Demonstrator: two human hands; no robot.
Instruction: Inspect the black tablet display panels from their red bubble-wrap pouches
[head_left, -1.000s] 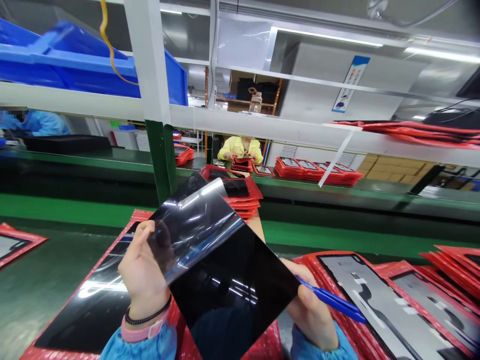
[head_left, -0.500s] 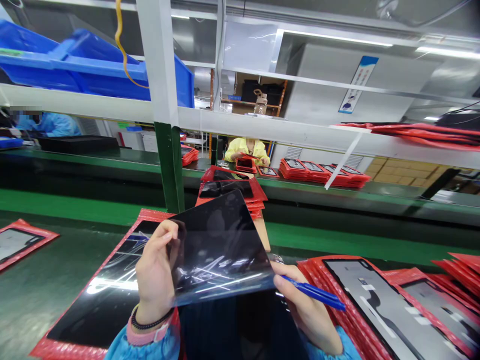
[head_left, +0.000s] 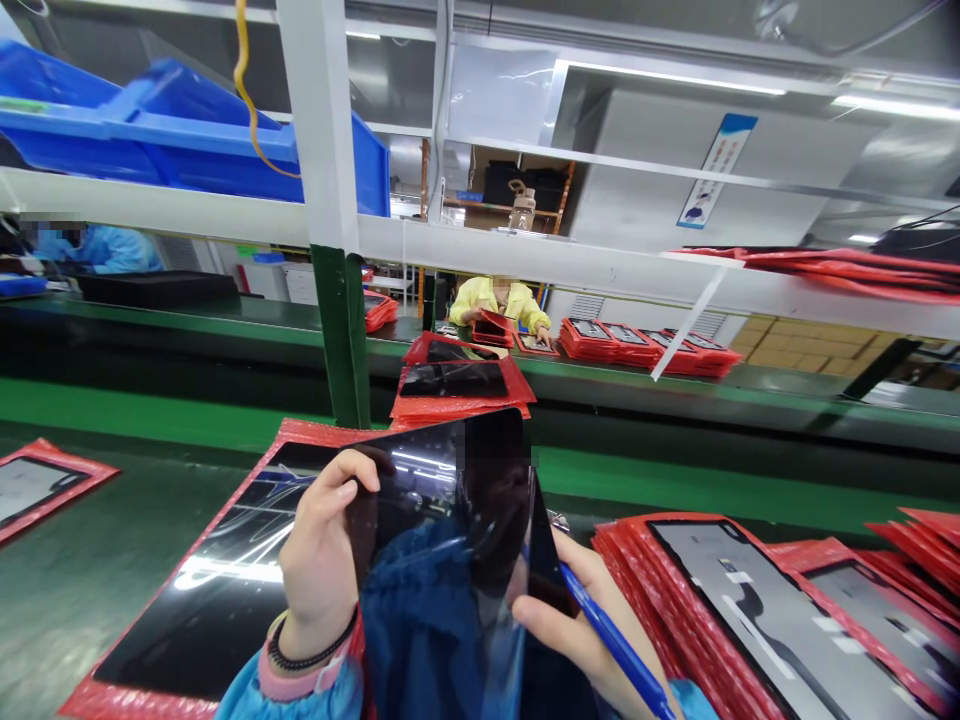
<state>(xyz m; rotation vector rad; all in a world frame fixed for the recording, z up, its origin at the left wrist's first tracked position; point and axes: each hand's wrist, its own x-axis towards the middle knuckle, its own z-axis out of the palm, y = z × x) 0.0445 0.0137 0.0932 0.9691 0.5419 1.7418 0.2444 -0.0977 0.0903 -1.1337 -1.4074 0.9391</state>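
A glossy black screen panel (head_left: 427, 500) is held up in front of me, tilted, reflecting lights and a blue sleeve. My left hand (head_left: 326, 550) grips its left edge, fingers curled over the upper corner. At the right edge, my right hand (head_left: 577, 610) pinches the panel with the thumb on its front, where a clear film-like edge shows. That hand also holds a blue pen (head_left: 615, 640), slanting down to the right. Another dark surface (head_left: 559, 665) shows below the held panel; its kind is unclear. Left of it, a large black panel (head_left: 217, 580) lies on red bubble wrap (head_left: 97, 690).
To the right stand stacks of red bubble-wrap pouches (head_left: 637, 570) topped by a grey-backed panel (head_left: 739, 600). More pouches (head_left: 461, 405) lie ahead. A green post (head_left: 337, 330) and white rail (head_left: 480, 250) cross in front. A co-worker in yellow (head_left: 502, 298) sits beyond.
The held panel has tilted more upright, and its far corner has dropped and shifted right. My right hand has turned, its thumb now on the panel's front, and the pen points more steeply down.
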